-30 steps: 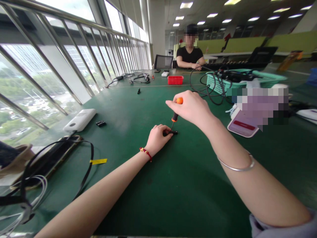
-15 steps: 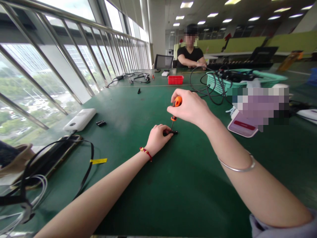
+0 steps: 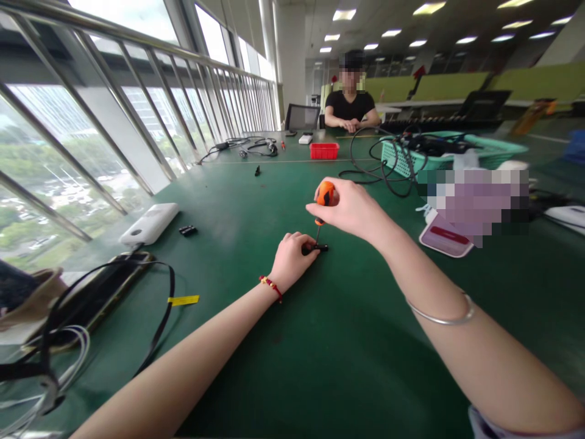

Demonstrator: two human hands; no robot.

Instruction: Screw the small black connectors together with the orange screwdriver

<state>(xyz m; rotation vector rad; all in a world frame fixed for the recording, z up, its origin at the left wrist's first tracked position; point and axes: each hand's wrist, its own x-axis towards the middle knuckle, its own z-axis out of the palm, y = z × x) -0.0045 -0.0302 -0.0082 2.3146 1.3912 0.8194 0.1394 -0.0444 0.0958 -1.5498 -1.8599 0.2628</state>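
Note:
My right hand [image 3: 350,204] is closed around the handle of an orange and black screwdriver [image 3: 326,193]. Its thin shaft points down at a small black part [image 3: 323,248] lying on the green table [image 3: 256,378]. My left hand [image 3: 295,259] pinches that part against the tabletop, thumb in front and fingers behind. Only the part's right end shows clearly, so its exact kind cannot be made out. The fingers hide where the screwdriver's tip meets it.
To the left lie a small black piece [image 3: 187,230], a white power bank [image 3: 150,224] and a dark phone [image 3: 98,299] with cables. A red tray [image 3: 324,151], a teal basket [image 3: 397,156] of cables and a pale-cased phone [image 3: 445,235] lie beyond. A person [image 3: 351,107] sits opposite.
My right hand has lowered slightly with the screwdriver, and its grip on the handle has shifted. My left hand stays on the black part. The person opposite has drawn their hands together.

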